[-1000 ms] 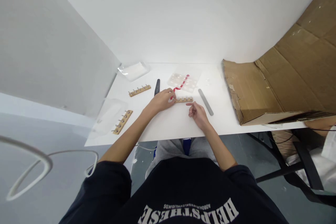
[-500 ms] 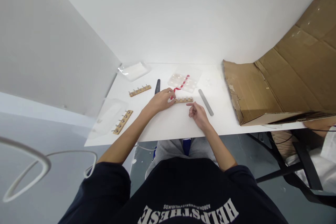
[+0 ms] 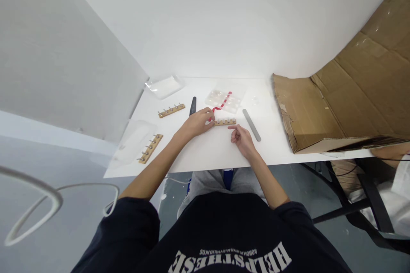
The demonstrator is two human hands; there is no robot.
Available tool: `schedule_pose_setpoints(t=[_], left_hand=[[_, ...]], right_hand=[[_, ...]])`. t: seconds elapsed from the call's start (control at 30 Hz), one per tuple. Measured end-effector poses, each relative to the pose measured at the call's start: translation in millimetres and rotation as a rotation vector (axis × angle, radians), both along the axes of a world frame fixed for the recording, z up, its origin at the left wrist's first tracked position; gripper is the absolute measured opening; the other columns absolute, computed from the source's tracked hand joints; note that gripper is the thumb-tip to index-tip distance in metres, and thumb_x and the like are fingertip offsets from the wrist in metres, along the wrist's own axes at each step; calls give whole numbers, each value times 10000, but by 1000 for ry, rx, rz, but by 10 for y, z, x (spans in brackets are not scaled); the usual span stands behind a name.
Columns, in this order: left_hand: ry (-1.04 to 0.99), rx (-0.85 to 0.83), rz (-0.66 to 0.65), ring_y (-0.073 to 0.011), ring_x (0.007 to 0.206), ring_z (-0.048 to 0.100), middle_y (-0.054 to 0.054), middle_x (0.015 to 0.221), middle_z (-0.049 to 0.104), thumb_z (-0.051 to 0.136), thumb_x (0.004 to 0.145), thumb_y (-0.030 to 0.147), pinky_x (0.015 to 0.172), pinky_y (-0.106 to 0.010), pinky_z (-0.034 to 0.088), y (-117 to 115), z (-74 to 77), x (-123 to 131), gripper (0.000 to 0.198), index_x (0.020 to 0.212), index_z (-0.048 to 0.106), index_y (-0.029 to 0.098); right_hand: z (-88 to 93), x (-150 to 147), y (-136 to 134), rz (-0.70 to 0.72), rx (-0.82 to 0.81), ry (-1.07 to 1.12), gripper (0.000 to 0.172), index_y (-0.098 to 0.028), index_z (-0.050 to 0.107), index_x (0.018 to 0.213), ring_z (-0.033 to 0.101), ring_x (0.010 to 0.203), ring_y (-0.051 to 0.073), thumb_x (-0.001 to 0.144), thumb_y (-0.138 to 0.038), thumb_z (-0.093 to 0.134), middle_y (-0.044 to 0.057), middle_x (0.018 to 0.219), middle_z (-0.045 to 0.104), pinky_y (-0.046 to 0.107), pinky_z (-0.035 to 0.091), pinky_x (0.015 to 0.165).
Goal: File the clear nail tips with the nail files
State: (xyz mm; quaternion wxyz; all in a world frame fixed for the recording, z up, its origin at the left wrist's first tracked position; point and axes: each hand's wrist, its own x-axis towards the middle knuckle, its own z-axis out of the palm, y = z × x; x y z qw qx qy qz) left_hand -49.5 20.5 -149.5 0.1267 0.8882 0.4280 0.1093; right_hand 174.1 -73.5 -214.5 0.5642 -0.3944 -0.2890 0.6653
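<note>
My left hand is closed around the left end of a wooden strip, which lies crosswise near the table's middle. Several small pale, nail-like tips stand in a row on the strip; its left end is hidden by my fingers. Just below the strip's right end is my right hand. Its index finger points left and the other fingers curl loosely, with nothing visible in them. Behind the strip lies a clear plastic tray with a red ribbon across it, running down to my left fingertips.
Two more wooden strips with metal pegs lie to the left. A black tapered tool rests behind my left hand, a grey nail file at right. Clear packaging sits at back left; a cardboard box bounds the right side.
</note>
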Motion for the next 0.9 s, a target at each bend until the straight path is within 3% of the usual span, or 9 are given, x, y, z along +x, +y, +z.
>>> schedule_pose_setpoints(t=[0.53,0.73,0.9], left_hand=[[0,0,-16,-254,983,723,-112,1260,678,557,931,258,917,-393,577,30,-15,-9,201,1006,738,214],[-16,2,-7,-252,993,717,-100,1231,689,570,958,316,886,-390,578,31,1,-25,185,986,727,223],[-61,8,18,-227,949,714,-75,1270,686,603,962,372,827,-366,575,140,102,-70,232,1113,718,239]], right_hand=[[34,-4,-23,32,81,-127,523,-201,753,1018,460,535,107,945,-695,595,-55,627,529,274,414,572],[175,-186,-96,278,267,-338,480,-194,755,956,536,589,127,941,-658,632,-24,655,601,273,447,595],[241,-614,-100,418,514,-563,248,-208,705,831,501,597,131,948,-425,676,-34,637,590,285,428,642]])
